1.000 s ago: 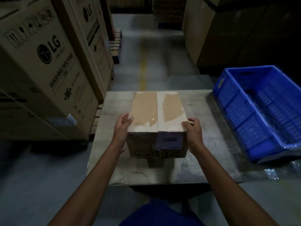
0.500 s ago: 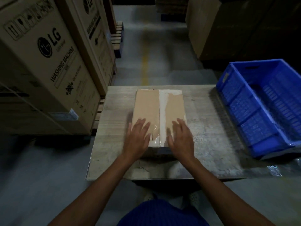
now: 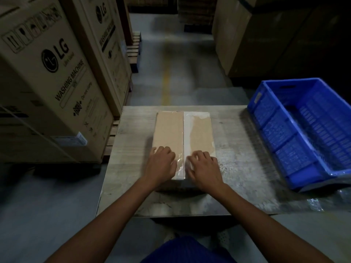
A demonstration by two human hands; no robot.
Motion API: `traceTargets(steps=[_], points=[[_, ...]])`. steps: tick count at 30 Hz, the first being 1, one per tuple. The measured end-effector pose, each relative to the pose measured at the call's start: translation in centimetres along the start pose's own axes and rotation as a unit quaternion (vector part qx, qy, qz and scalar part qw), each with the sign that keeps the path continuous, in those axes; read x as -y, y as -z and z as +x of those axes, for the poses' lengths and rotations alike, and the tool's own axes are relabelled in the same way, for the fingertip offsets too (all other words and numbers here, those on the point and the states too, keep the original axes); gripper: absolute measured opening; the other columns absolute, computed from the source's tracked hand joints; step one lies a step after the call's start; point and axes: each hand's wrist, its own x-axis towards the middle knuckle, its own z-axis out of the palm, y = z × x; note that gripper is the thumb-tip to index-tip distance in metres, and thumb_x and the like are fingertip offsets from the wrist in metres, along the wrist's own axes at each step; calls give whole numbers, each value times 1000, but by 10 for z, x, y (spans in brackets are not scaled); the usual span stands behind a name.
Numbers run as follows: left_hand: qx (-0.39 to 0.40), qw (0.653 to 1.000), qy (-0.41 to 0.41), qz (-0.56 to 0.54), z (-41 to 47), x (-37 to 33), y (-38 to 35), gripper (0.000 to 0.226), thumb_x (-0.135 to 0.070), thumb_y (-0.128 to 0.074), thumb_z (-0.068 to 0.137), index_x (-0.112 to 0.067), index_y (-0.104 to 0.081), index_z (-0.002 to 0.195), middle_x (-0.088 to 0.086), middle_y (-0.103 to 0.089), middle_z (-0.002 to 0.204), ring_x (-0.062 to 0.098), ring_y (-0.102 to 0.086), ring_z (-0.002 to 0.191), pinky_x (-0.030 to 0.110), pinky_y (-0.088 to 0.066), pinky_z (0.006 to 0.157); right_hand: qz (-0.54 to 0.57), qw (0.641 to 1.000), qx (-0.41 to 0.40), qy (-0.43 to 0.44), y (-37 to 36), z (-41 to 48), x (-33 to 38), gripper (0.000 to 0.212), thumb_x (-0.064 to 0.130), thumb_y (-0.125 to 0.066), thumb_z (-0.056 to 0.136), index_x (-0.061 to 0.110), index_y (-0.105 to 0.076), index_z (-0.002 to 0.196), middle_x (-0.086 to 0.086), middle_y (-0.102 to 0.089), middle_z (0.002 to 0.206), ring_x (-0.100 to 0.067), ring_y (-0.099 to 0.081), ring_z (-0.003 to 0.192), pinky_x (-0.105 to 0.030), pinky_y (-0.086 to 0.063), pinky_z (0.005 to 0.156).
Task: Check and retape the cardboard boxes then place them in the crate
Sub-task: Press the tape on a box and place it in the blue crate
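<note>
Resting on the table (image 3: 237, 130), the cardboard box (image 3: 168, 133) runs lengthwise away from the person. Its near end bears the left hand (image 3: 161, 164) and right hand (image 3: 204, 168), fingers bent, pressing down — neither grips anything. To the right stands the crate (image 3: 275, 126), nearer the right hand.

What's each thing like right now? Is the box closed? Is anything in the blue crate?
cardboard box: closed, flat on the table, taped along its seam.
blue crate: upright, no box inside.
left hand: fingers bent, resting on the box.
right hand: fingers bent, resting on the box.
</note>
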Motion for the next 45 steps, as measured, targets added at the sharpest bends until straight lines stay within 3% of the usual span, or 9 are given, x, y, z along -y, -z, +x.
traceTargets(steps=[4, 8, 14, 21, 27, 33, 37, 42, 45], points=[[37, 998, 23, -40, 13, 4, -4, 61, -50, -28, 95, -17, -55, 138, 12, -44, 152, 30, -37, 143, 54, -18, 120, 11, 999, 17, -27, 4, 17, -8, 54, 55, -45, 96, 25, -48, 142, -6, -47, 147, -25, -44, 132, -45, -39, 102], [106, 994, 36, -18, 12, 8, -19, 75, -64, -11, 97, -22, -18, 159, 6, -2, 168, 22, 2, 155, 50, 2, 124, 2, 996, 79, -46, -9, 23, -10, 86, 70, -1, 90, 23, -14, 161, -10, -6, 169, -29, -3, 156, -48, -6, 123], [128, 992, 16, 3, 22, 19, -6, 58, -55, -28, 104, -30, -27, 156, 0, -14, 167, 21, -11, 153, 59, -7, 121, 31, 996, 67, -58, -9, 24, -15, 86, 75, -6, 89, 28, -20, 160, -4, -8, 169, -24, -5, 156, -46, -7, 123], [109, 994, 0, 3, 24, 11, 8, 48, -55, -38, 100, -29, -47, 139, 3, -39, 147, 25, -32, 136, 54, -23, 113, -13, 998, 47, -42, 15, 35, -21, 62, 69, -41, 94, 27, -51, 138, -3, -46, 146, -23, -43, 132, -47, -39, 104], [117, 993, 22, -4, 40, 16, -14, 65, -59, -22, 103, -28, -11, 160, 5, 2, 168, 22, 4, 155, 50, 3, 124, 16, 996, 67, -55, -4, 46, -24, 83, 73, -10, 94, 25, -16, 161, -8, -4, 169, -27, 0, 156, -50, -3, 124], [73, 997, -3, -1, 48, 24, -17, 57, -53, -30, 104, -26, -31, 155, 7, -22, 165, 26, -19, 151, 47, -10, 122, -1, 997, 60, -46, -2, 49, -29, 90, 75, -2, 87, 25, -20, 160, -8, -10, 169, -28, -6, 156, -51, -7, 123], [31, 999, -27, 21, 51, 23, -16, 49, -50, -39, 101, -23, -49, 140, 8, -47, 147, 26, -42, 133, 46, -32, 111, -20, 996, 71, -39, 3, 50, -29, 86, 75, -12, 90, 23, -25, 158, -10, -17, 167, -30, -14, 153, -52, -15, 121], [-67, 996, -57, -8, 51, 19, -13, 32, -42, -48, 92, -13, -64, 95, 7, -59, 96, 28, -56, 91, 38, -47, 73, -57, 996, 63, -20, 16, 59, -29, 69, 73, -43, 90, 24, -46, 137, -7, -45, 141, -27, -42, 129, -50, -39, 99], [-4, 999, -31, -18, 52, 19, -19, 55, -51, -42, 96, -14, -54, 134, 15, -51, 141, 35, -46, 131, 44, -41, 106, -32, 997, 64, -39, 11, 67, -32, 79, 75, -33, 92, 24, -33, 152, -12, -31, 158, -33, -29, 145, -56, -30, 111]])
